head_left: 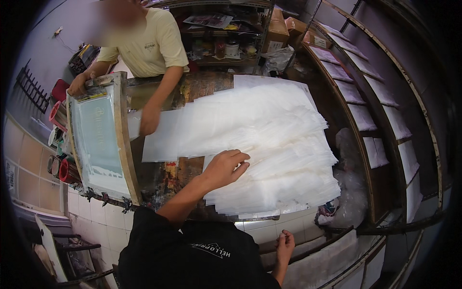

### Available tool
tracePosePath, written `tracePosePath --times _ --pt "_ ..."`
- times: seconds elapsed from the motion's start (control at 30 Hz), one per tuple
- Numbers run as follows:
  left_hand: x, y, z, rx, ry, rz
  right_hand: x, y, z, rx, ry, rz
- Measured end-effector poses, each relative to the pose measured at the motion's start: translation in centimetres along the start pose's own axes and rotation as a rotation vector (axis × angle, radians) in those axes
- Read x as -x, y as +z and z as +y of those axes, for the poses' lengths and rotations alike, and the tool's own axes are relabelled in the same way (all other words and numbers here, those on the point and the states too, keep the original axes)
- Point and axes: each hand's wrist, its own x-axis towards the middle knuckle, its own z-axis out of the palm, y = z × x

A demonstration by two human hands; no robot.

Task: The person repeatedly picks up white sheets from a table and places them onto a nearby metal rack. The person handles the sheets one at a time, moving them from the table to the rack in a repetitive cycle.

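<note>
One hand, the left hand (225,166), is resting open, fingers spread, on the white sheets (269,139). The right hand (285,243) is hanging loosely curled, empty, near the tiled counter edge (260,231).

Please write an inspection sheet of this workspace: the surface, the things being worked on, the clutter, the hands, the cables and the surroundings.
Surface: worktable, worn and stained with paint, mostly covered.
Job's things: fanned stack of translucent white sheets; wooden-framed printing screen at the table's left edge.
Clutter: red-rimmed cans left of the screen; crumpled clear plastic at the right.
Hands: left hand rests flat on the sheets; right hand is low near the table edge, holding nothing. A co-worker's hand grips the screen's top; the co-worker's other hand touches a sheet.
Cables: thin wire on the left wall.
Surroundings: drying racks with white sheets on the right; cluttered shelves and cardboard boxes behind.
</note>
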Motion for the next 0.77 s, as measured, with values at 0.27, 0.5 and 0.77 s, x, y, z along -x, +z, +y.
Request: tracePosePath --times 0.27,0.5,0.77 --pt "-2.1 -1.8 -0.9 -0.067 0.048 0.171 0.1 0.0 0.8 -0.016 -0.025 0.028" --pt "-8.2 -1.4 -5.8 -0.254 -0.002 0.213 0.7 -0.4 3.0 -0.009 0.002 0.088" --pt "-14.7 6.1 -7.9 -0.430 0.067 -0.152 2.3 -0.6 3.9 -0.039 0.053 0.181"
